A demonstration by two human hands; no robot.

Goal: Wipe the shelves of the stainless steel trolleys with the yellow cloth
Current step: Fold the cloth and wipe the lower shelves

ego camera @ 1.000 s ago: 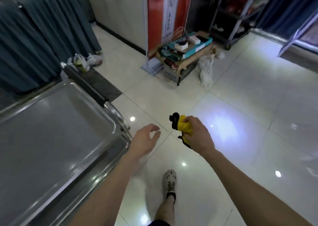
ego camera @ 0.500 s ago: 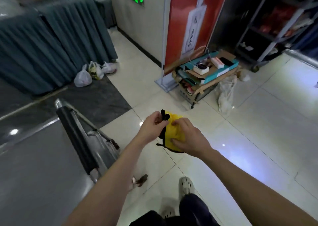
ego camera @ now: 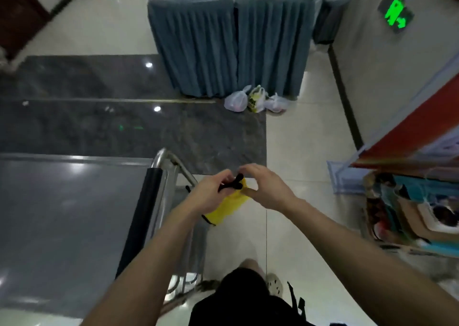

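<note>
Yellow cloth hangs bunched, long axis down, left hand and right hand both pinching its top. Trolley shelf lies just left, nearer the left grip.

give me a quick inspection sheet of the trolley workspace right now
surface: trolley top shelf shiny, reflects lights; cloth not on it
job's things: yellow cloth with black trim, held in the air beside the black trolley handle
clutter: three plastic bags on the floor; stacked boxes at right, blurred
hands: left hand and right hand both hold the cloth
cables: nothing seen
surroundings: skirted table, green exit sign, tiled floor
</note>
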